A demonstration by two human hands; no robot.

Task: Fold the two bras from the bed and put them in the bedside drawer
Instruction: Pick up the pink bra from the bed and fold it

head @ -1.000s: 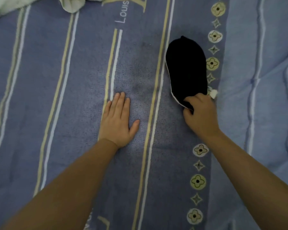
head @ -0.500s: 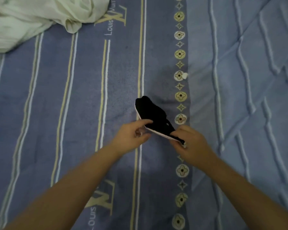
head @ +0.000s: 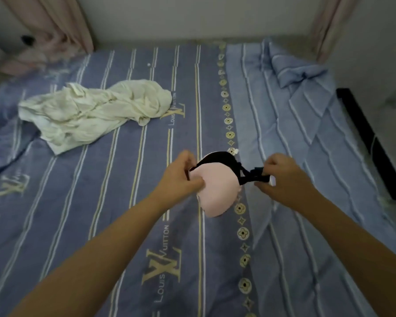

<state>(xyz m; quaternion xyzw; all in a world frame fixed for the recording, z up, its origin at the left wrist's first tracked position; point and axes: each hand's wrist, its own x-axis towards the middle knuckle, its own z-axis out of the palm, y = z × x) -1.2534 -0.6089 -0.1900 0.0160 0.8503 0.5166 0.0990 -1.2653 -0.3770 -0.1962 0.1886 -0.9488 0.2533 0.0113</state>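
Nearest the camera, two bare forearms reach out over the bed (head: 101, 225), which is spread with a blue striped sheet. The left hand (head: 181, 177) has its fingers (head: 196, 183) pinched shut on the left edge of a folded bra (head: 217, 191), thumb against the pale pink cup lining. The right hand (head: 284, 181) is closed on the black strap (head: 252, 176) that trails from the cup's right side, holding it fairly taut. The bra appears lifted clear of the sheet, between the two hands, with its black outer fabric showing only along the top rim.

This looks like the folding step on this bra: the cups seem nested, and the loose strap is not yet tucked away. The next move probably calls for laying the strap into or around the cup so the bundle stays compact, then carrying it to the bedside drawer, which is not in view.

Farther off, a crumpled cream garment (head: 94, 113) lies on the sheet, well apart from the hands; what it is cannot be told. Beyond the bed's far edge hang pink curtains (head: 55, 26).
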